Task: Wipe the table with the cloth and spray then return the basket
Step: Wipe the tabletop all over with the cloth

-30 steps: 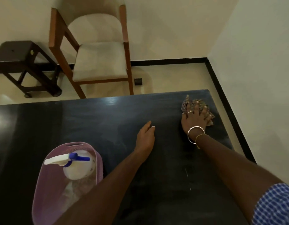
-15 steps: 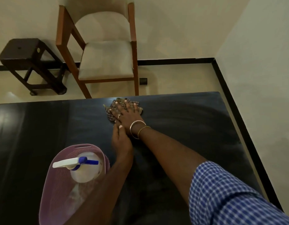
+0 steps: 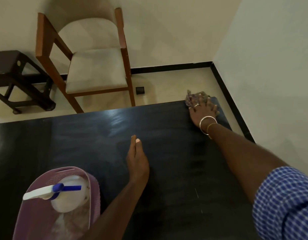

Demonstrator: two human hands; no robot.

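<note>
A checked cloth (image 3: pixel 191 98) lies bunched at the far right corner of the dark table (image 3: pixel 80 141). My right hand (image 3: pixel 200 111) presses flat on the cloth with spread fingers, hiding most of it. My left hand (image 3: pixel 136 161) rests on the table's middle with straight fingers and holds nothing. A purple plastic basket (image 3: pixel 92 191) stands at the near left of the table. Inside it is a white spray bottle (image 3: pixel 63 200) with a blue and white trigger head.
A wooden chair (image 3: pixel 91 66) with a pale seat stands on the floor beyond the table's far edge. A dark stool (image 3: pixel 13 73) is at the far left. A wall (image 3: pixel 271 66) runs close along the table's right side.
My right hand has slid the cloth from the far middle of the table to the far right corner. My left hand stayed on the table's middle.
</note>
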